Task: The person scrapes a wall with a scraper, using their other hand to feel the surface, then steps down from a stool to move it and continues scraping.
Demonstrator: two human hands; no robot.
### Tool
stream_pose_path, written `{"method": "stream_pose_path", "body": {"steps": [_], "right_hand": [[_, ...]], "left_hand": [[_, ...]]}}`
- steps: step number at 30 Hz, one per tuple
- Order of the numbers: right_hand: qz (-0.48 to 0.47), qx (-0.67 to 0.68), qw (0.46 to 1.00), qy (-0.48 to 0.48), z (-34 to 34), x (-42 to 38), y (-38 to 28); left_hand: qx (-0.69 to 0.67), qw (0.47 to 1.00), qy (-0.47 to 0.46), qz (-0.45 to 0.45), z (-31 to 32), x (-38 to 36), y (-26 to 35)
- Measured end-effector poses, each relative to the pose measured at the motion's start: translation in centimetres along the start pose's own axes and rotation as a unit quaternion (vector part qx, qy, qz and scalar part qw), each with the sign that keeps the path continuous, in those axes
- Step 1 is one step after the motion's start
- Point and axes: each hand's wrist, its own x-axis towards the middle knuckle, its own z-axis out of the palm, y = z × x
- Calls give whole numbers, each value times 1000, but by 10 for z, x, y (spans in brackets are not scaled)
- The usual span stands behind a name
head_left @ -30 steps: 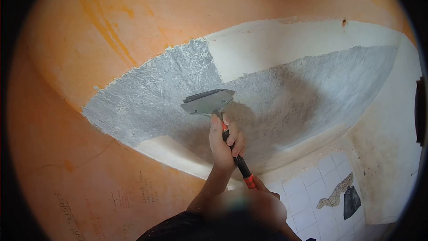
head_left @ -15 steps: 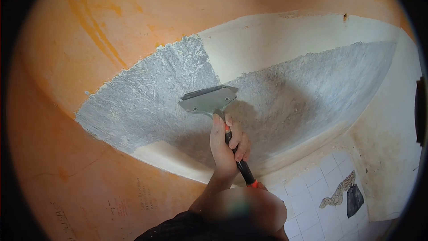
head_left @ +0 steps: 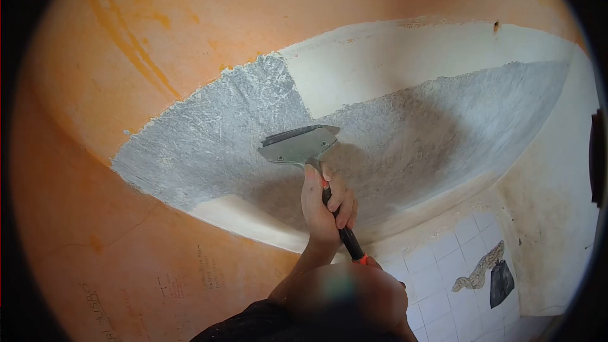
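Note:
A wide-bladed scraper with a black and orange handle is raised against the rough grey patch of wall. My left hand is closed around the upper handle just below the metal head, thumb pointing up along it. Lower down, my right hand is closed at the handle's orange end; a blurry smudge in the view covers much of it. The blade's edge lies close to the grey surface, near the corner of a smooth cream strip. Whether it touches cannot be made out.
Orange painted surface surrounds the patch, with handwriting at lower left. White tiles lie below right, with a dark object and a crumpled patterned cloth-like thing. A dark-edged object stands at far right.
The scraper head has shifted slightly right and down in the view and tilted a little. Both hands keep their hold on the handle. The view itself has moved slightly.

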Motion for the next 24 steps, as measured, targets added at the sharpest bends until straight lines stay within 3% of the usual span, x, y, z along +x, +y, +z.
{"method": "stream_pose_path", "body": {"steps": [10, 13, 16, 24], "right_hand": [[-29, -8, 1000, -10, -11, 11, -4], [21, -2, 999, -29, -16, 11, -11], [-14, 9, 1000, -18, -12, 5, 0], [6, 6, 999, -35, -16, 8, -6]], "left_hand": [[11, 1000, 25, 7, 11, 4, 2], [4, 999, 34, 10, 8, 0, -2], [24, 999, 42, 11, 9, 0, -2], [39, 998, 40, 16, 11, -1, -1]]}}
